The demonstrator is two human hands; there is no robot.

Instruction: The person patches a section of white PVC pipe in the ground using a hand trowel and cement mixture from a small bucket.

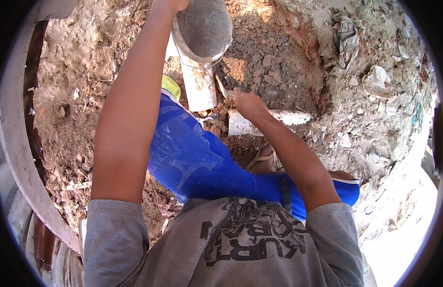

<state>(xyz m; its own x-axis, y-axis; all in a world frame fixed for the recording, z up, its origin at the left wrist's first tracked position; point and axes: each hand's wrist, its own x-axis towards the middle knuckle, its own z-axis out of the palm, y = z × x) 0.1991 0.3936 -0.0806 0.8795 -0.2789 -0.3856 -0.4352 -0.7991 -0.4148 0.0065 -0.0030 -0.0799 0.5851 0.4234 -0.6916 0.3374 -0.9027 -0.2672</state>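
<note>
At the top edge, my left hand [180, 4] is at the rim of a grey, mortar-stained bucket [205, 28] and seems to grip it; the frame cuts off most of its fingers. The bucket tilts with its mouth toward me, and a thin wire handle hangs below it. My right hand [248, 104] is closed round a small trowel [221, 87], whose narrow blade points up and left. Just left of the blade lies a white, dirt-smeared pipe [198, 86]. A second white pipe [269, 121] runs sideways under my right wrist.
Dug, clumpy soil [269, 57] spreads beyond my right hand. A crumpled dark plastic bag [346, 40] and a pale scrap [377, 81] lie to the right. My blue-clad knee [188, 143] and sandalled foot [264, 160] are close by. A curved pale edge [21, 158] borders the left.
</note>
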